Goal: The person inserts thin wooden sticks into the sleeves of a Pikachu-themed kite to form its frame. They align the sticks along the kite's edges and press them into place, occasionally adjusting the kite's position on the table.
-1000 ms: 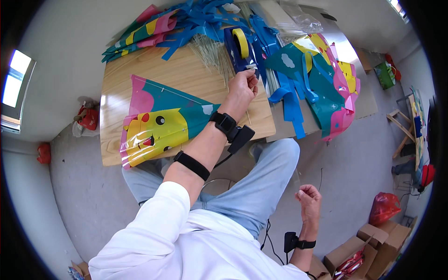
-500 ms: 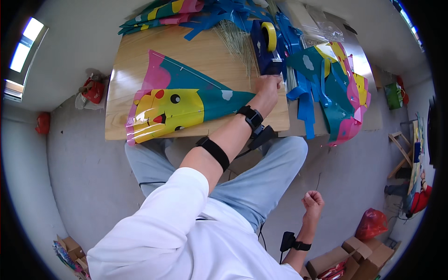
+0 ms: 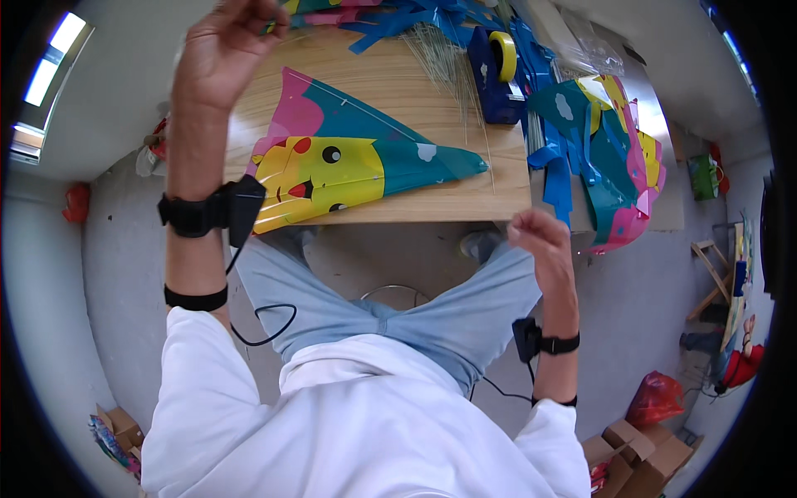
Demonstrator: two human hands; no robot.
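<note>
A folded plastic kite [image 3: 332, 166], printed pink, yellow and teal with a cartoon face, lies flat on the table with its point to the right. A thin pale rod runs along its far edge. Raised at the far left, my left hand [image 3: 220, 62] curls its fingers over the near tips of a pile of folded kites [image 3: 332, 17]; what they hold, if anything, is hidden. My right hand [image 3: 544, 236] is just off the table's front edge, right of the kite's point. Its fingers are pinched together, and anything in them is too small to name.
The wooden table [image 3: 307, 91] bears a blue tape dispenser [image 3: 498, 91] with a yellow roll, thin rods [image 3: 444, 62] and blue ribbons [image 3: 558, 158]. More kite sheets [image 3: 610, 166] hang over the right edge. Cardboard boxes [image 3: 639, 456] and a red bag [image 3: 656, 398] are at lower right.
My left hand has left the tape dispenser by the kite's point and swung to the far left pile. My right hand has risen from low at the right to the table's front edge.
</note>
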